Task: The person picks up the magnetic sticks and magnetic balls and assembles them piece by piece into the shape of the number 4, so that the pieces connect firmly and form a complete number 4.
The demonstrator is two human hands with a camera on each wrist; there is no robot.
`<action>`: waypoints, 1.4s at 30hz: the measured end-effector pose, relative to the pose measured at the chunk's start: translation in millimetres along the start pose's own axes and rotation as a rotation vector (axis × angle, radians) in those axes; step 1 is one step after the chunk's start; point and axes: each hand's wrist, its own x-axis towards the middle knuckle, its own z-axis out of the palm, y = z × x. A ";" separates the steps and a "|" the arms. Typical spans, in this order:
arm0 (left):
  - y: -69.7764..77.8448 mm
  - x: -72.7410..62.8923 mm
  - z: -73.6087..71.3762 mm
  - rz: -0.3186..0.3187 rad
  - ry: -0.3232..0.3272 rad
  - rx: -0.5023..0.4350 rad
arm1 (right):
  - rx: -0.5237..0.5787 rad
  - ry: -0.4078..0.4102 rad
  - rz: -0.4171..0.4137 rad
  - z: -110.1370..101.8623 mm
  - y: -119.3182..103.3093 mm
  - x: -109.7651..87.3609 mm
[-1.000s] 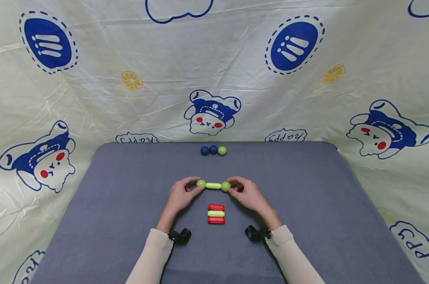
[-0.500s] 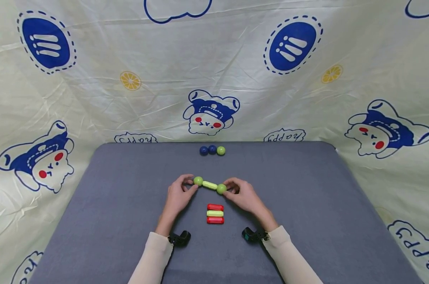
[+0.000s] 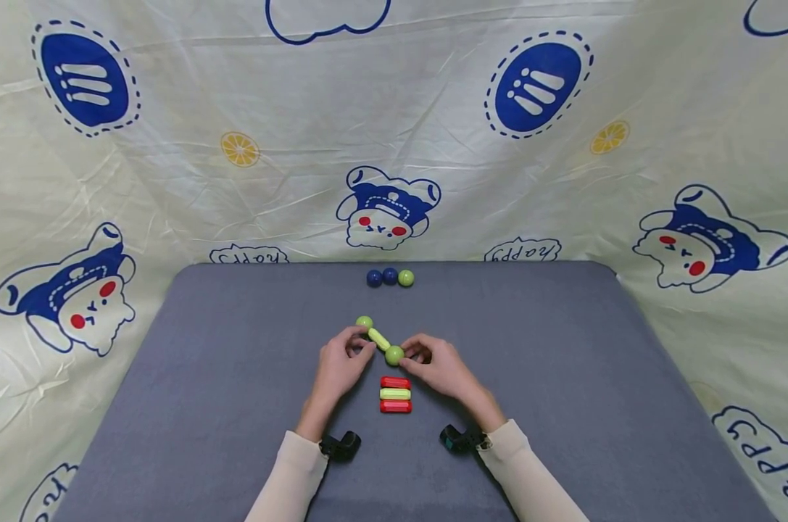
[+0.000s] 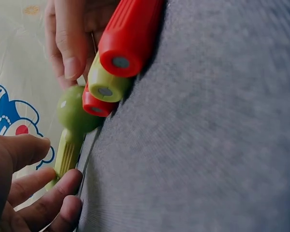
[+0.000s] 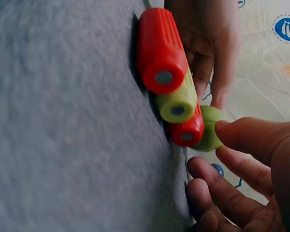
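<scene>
A light-green magnetic rod (image 3: pixel 378 339) joins two green balls and lies slanted on the table. Thumb and fingers of my right hand (image 3: pixel 441 366) pinch the nearer green ball (image 3: pixel 394 355), also seen in the right wrist view. My left hand (image 3: pixel 343 361) is beside the rod, with thumb and fingers spread apart; its fingertips are at the farther green ball (image 3: pixel 364 322) and the rod's far end. Whether they touch cannot be told. Just in front lie a red rod (image 3: pixel 395 382), a light-green rod (image 3: pixel 395 394) and another red rod (image 3: pixel 395 407), side by side with metal-tipped ends.
At the table's far edge, two blue balls (image 3: pixel 382 277) and a green ball (image 3: pixel 406 278) sit in a row. The grey table (image 3: pixel 250 377) meets a printed white curtain (image 3: pixel 289 145) behind. Each wrist wears a black camera (image 3: pixel 343 446).
The joined piece has turned from level to slanted, its right ball coming nearer and leftward, its left ball going farther away. My left fingers have slipped off the left ball's side; my right hand followed its ball.
</scene>
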 end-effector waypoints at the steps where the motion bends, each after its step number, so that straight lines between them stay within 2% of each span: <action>1: 0.5 0.1 0.7 -0.005 0.000 0.005 | 0.002 -0.012 -0.008 0.8 -0.5 -0.5; 11: 0.4 2.2 3.1 -0.034 0.063 0.013 | -0.021 -0.124 -0.101 9.7 -9.2 -5.5; 14: 0.3 2.1 1.3 -0.027 0.070 0.003 | -0.013 -0.160 -0.106 11.7 -11.7 -6.9; 19: -0.4 4.1 -2.6 -0.010 0.047 0.007 | 0.013 -0.201 -0.091 7.7 -12.3 -7.8; 24: -1.9 7.7 -5.3 -0.014 0.015 0.032 | 0.025 -0.237 -0.063 -6.4 -11.5 -8.8; 32: -5.8 8.2 -6.6 -0.009 -0.049 0.038 | -0.034 -0.289 -0.028 -19.7 -5.0 -13.8; 42: -9.9 8.3 -12.9 -0.012 -0.038 0.025 | -0.072 -0.347 -0.035 -17.1 -9.3 -7.5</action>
